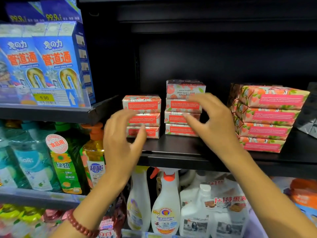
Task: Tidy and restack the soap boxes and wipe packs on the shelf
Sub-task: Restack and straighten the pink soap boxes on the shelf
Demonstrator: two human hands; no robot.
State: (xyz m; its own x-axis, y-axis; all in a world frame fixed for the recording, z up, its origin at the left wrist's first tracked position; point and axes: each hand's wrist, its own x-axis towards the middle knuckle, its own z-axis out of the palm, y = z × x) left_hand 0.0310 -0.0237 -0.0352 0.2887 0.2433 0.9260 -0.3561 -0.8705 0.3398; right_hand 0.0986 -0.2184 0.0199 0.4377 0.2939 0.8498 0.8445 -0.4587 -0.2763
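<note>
Near the shelf edge (171, 154), left hand (120, 143) and right hand (212, 121) front the soap boxes (142, 102), fingers (200, 97) wide, empty.

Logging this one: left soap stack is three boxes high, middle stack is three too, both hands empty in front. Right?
No. The head view shows the middle stack four boxes high, not three. The left stack is three high, and the left hand and right hand are both empty in front.
</note>
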